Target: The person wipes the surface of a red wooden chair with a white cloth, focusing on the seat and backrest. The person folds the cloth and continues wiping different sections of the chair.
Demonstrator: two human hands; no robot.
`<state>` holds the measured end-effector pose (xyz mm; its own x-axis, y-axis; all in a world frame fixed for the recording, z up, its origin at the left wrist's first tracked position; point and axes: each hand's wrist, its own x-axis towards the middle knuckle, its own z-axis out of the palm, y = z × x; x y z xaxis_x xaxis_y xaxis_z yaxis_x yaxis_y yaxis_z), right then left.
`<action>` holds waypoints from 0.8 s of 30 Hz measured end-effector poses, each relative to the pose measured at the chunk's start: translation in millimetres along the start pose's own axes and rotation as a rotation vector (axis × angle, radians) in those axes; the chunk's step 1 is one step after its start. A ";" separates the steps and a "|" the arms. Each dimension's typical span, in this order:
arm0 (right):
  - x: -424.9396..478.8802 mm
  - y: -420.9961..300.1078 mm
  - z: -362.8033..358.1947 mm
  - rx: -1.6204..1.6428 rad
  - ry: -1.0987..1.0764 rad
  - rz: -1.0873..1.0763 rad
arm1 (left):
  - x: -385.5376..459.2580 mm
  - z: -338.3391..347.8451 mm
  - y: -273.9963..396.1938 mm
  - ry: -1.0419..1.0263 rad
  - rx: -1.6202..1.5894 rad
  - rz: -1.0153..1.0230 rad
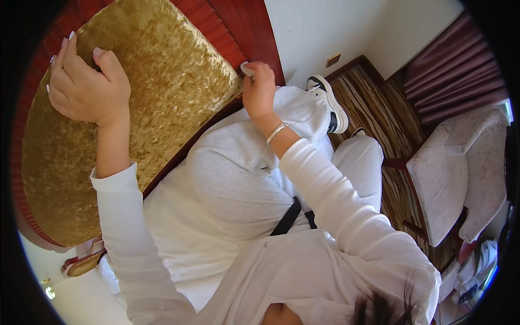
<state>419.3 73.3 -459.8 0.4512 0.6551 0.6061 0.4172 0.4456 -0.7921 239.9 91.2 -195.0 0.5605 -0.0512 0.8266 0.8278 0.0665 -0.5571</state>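
A gold crushed-velvet headboard panel (174, 77) in a red wooden frame (227, 26) fills the upper left. My left hand (87, 83) is over the panel's left part with nothing in it; its thumb is apart from the bent fingers, whose tips are near the red frame. Whether the fingertips touch is unclear. At the panel's right corner, my right hand (260, 87) pinches a small white wad (246, 69), perhaps cloth or tissue, against or close to the red wood. Most of the wad is hidden by my fingers. A silver bracelet (277, 134) circles my right wrist.
My legs in grey trousers (227, 174) rest partly on a white-covered bed (174, 227). A black-and-white sneaker (329, 105) is near the wall (313, 36). Right of me are a pale upholstered chair (438, 183), striped carpet (369, 105) and a purple curtain (455, 73).
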 end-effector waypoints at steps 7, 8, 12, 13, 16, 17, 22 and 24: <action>7.6 0.7 -11.3 -0.172 -0.305 -0.044 | 0.8 1.5 -7.6 0.001 -0.002 0.043; 10.0 2.1 -15.0 -0.232 -0.388 -0.057 | 0.0 0.7 -5.3 -0.007 -0.003 0.039; 0.1 26.2 -27.6 -0.345 -0.430 0.072 | 1.8 -4.4 -1.9 -0.050 -0.012 -0.014; -3.6 31.1 -30.5 -0.263 -0.305 0.092 | 1.7 -4.4 2.1 -0.058 -0.013 -0.039; -16.1 31.4 -28.2 0.012 -0.077 0.201 | -0.2 0.1 2.1 -0.035 -0.007 -0.049; -18.7 29.6 -24.1 0.060 -0.051 0.214 | -1.1 0.4 1.2 -0.029 -0.001 -0.047; -13.6 25.9 -1.3 0.024 -0.006 0.102 | -1.5 -3.4 1.4 -0.050 0.017 -0.046; -17.8 23.4 6.2 -0.046 -0.011 0.101 | -1.5 -2.2 2.8 -0.040 0.009 -0.054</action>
<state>416.1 75.8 -489.6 0.4838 0.7021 0.5225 0.4062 0.3486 -0.8446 241.5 89.3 -198.0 0.5133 -0.0147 0.8581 0.8564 0.0737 -0.5110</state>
